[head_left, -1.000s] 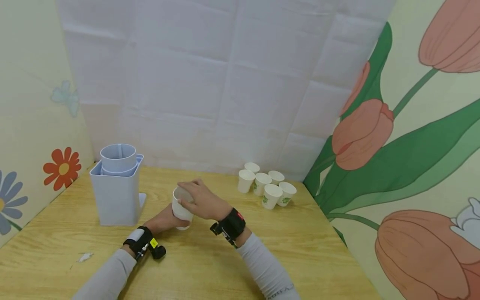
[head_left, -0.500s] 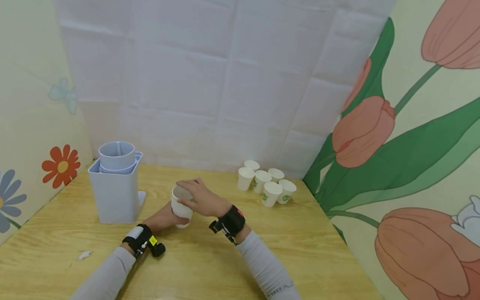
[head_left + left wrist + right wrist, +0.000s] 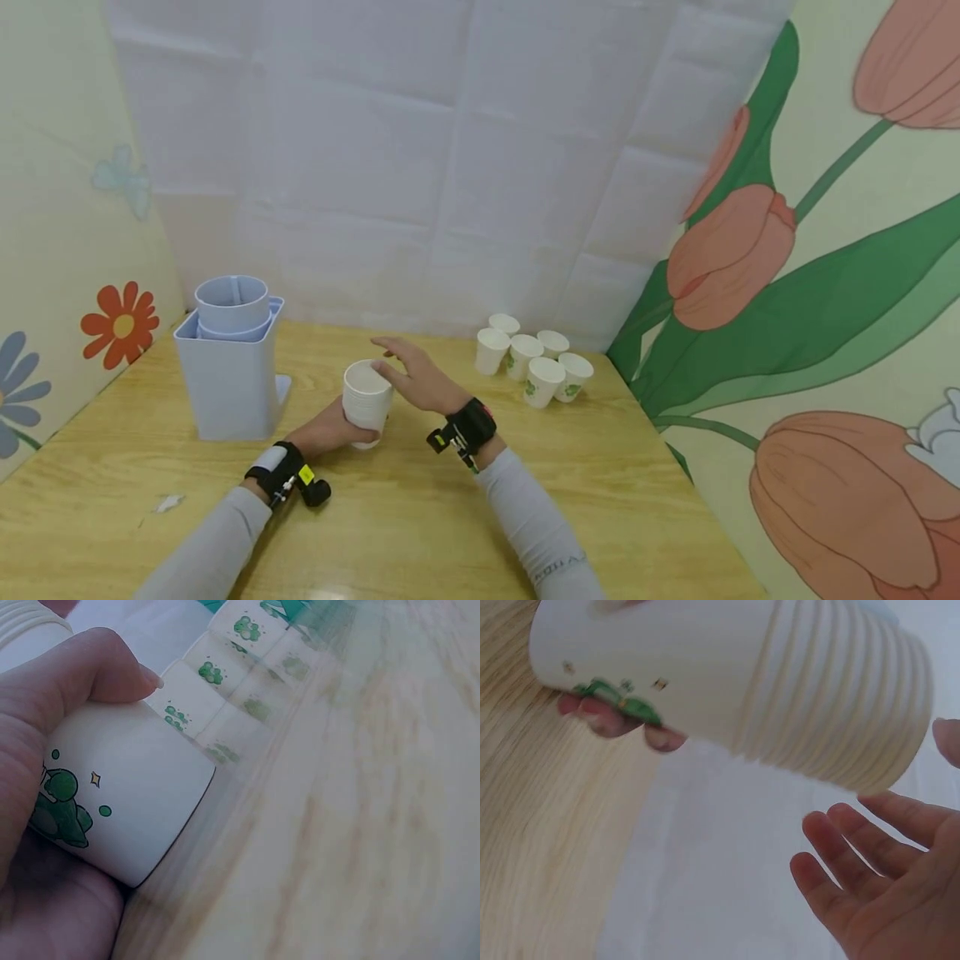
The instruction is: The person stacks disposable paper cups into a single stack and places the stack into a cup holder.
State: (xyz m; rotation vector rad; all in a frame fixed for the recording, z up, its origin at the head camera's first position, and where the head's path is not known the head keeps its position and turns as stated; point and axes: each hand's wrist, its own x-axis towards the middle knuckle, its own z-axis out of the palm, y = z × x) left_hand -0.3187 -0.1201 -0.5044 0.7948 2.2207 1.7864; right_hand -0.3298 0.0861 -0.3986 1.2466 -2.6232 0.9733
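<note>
A nested stack of white paper cups (image 3: 367,392) stands on the table, mouths up, several rims showing one above another. My left hand (image 3: 330,429) grips the stack low down, thumb and fingers curled round the bottom cup, which has a green cartoon print in the left wrist view. Beside the top rim is my right hand (image 3: 423,379), its fingers spread and relaxed, holding nothing. In the right wrist view the right fingers (image 3: 870,855) lie just off the stack's top rim.
Several single paper cups (image 3: 525,358) stand grouped at the back right of the wooden table (image 3: 420,517). At the left is a pale blue square container (image 3: 228,387) with a round blue cup-shaped piece (image 3: 232,308) in its top. A white curtain (image 3: 360,167) hangs behind.
My right hand has come off the top of the cup stack and moved slightly up and right, its fingers opening out. The left hand keeps its grip on the stack.
</note>
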